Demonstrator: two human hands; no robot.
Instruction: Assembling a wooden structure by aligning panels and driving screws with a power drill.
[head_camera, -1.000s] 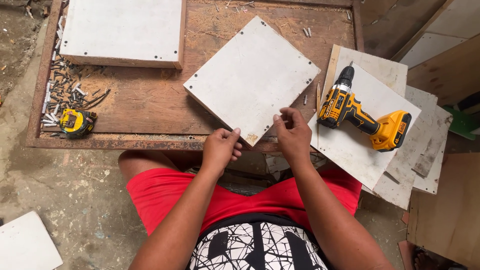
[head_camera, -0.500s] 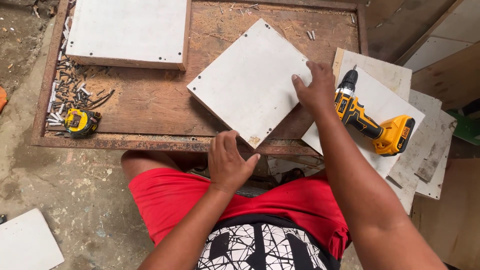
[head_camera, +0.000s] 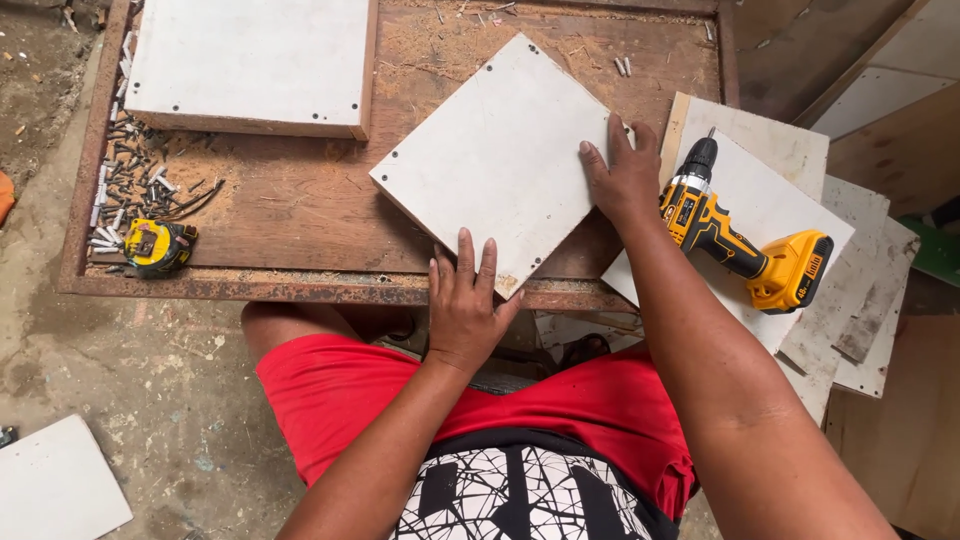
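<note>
A square white board (head_camera: 497, 160) with small holes along its edges lies turned cornerwise on a low wooden table (head_camera: 300, 210). My left hand (head_camera: 466, 305) rests flat at the board's near corner, fingers spread over its edge. My right hand (head_camera: 625, 175) lies flat on the board's right corner, fingers apart. Neither hand holds anything. A yellow and black cordless drill (head_camera: 745, 245) lies just right of my right hand on a stack of white panels (head_camera: 790, 170).
A second white panel with a wooden edge (head_camera: 250, 65) sits at the table's far left. Several screws and plugs (head_camera: 130, 170) and a yellow tape measure (head_camera: 158, 246) lie at the left edge. Another white board (head_camera: 55, 485) lies on the concrete floor.
Both hands left the board's near corner. My right hand reached out to the right corner, and my left hand opened flat on the near corner. The board looks unmoved.
</note>
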